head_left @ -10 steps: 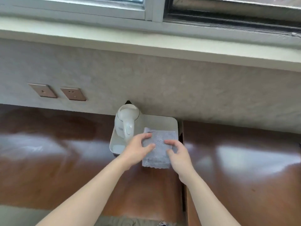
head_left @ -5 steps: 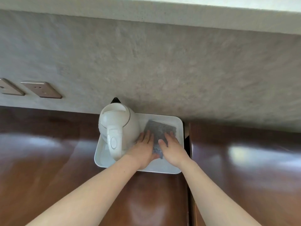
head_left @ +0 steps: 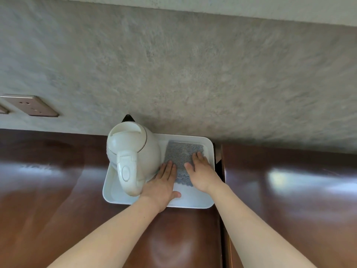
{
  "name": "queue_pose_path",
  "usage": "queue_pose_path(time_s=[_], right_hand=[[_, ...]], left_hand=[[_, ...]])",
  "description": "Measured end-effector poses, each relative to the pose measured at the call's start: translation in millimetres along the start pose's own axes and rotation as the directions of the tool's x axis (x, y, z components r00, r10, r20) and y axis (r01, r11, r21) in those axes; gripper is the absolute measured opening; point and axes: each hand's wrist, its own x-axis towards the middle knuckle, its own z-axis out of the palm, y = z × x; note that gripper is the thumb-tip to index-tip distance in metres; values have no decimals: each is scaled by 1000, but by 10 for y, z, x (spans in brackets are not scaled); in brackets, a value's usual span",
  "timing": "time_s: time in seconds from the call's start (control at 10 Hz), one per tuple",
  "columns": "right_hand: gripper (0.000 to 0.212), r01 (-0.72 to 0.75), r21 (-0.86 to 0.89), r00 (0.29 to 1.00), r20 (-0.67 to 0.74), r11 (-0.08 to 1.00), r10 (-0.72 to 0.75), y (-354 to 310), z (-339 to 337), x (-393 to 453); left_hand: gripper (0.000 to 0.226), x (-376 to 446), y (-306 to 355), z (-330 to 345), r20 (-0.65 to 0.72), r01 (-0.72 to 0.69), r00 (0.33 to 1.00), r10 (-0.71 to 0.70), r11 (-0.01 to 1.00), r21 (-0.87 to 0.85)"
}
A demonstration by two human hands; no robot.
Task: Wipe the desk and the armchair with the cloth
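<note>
A folded grey-blue cloth (head_left: 181, 154) lies flat in the right half of a white tray (head_left: 193, 203) on the dark brown desk (head_left: 58, 190). My left hand (head_left: 164, 182) lies flat with straight fingers on the cloth's left edge, beside the kettle. My right hand (head_left: 201, 173) presses flat on the cloth's right side, fingers straight. The armchair is not in view.
A white electric kettle (head_left: 133, 151) stands in the tray's left half, handle toward me. The tray sits against a grey textured wall (head_left: 193, 74). Two wall sockets (head_left: 32, 106) are at the left. A dark gap (head_left: 221, 190) splits the desk just right of the tray.
Both hands went from holding the cloth above the tray's front edge to laying it down flat inside the tray. The camera has tilted down and moved closer.
</note>
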Motion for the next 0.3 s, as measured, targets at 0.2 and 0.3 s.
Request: queue_pose_path(time_s=[0.2, 0.3], right_hand=[[64, -20, 67, 1000, -12, 998, 21, -151, -206, -437], [64, -13, 46, 996, -91, 999, 18, -370, -508, -761]], left_hand=[[87, -283, 93, -396, -23, -57, 998, 55, 994, -90], [89, -510, 89, -764, -111, -113, 988, 106, 992, -55]])
